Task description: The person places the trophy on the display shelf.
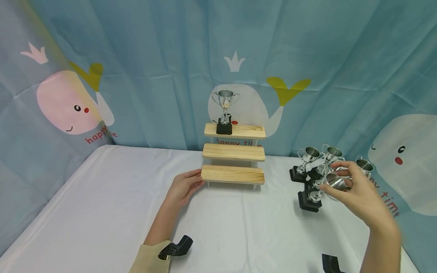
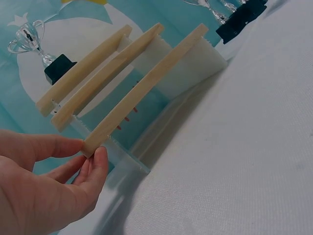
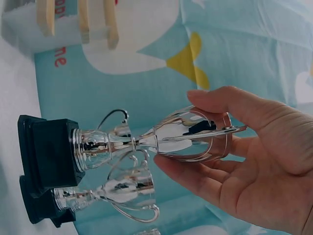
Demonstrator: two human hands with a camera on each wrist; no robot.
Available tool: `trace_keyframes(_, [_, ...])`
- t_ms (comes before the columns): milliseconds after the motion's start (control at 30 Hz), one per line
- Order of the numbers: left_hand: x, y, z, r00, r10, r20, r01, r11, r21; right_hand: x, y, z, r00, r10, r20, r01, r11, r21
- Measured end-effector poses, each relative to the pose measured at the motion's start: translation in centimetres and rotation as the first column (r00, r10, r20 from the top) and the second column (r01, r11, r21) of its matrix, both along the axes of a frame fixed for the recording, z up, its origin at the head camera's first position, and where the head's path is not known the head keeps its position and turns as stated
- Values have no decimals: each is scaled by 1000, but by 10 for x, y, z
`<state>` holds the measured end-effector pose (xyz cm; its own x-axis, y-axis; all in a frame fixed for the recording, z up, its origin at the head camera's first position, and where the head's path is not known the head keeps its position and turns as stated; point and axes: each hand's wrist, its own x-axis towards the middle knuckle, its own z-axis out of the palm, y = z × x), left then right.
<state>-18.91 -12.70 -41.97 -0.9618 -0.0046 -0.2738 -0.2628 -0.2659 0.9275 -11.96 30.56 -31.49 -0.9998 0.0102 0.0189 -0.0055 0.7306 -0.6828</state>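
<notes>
Left hand (image 1: 183, 187) pinches the lowest shelf (image 1: 233, 174) at its left end. Right hand (image 1: 363, 195) grasps a trophy (image 3: 171, 139) by its cup; other trophies (image 1: 310, 154) stand just beside it.

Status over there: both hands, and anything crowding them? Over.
Left hand pinches lowest board of pale wooden three-step shelf. Right hand grips silver black-based trophy cup. More silver trophies crowd close beside it.

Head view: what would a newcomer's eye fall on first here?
Probably the lone silver trophy standing on the top board of the three-tier stand in the centre, against the blue curtain. Next, at the right, the right hand grips another trophy by its cup, beside more trophies. The left hand pinches the left end of the lowest board.
</notes>
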Motion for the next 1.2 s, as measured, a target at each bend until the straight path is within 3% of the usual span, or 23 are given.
trace_keyframes(300, [-1,0,-1,1000,2,8,-2,1000,-8,-4,-14,-1,999,0,-38,-2,999,-48])
trace_keyframes(600, [-2,-1,-1,1000,2,5,-2,1000,-13,-6,-26,0,999,-24,-27,24,1000,-6])
trace_keyframes(933, [-2,0,-2,1000,-4,-14,4,1000,-9,-13,-42,2,997,39,-60,-43,997,-68])
trace_keyframes(1200, [-4,-1,-3,1000,2,10,-1,1000,-17,-18,-54,0,993,60,-101,-69,994,-84])
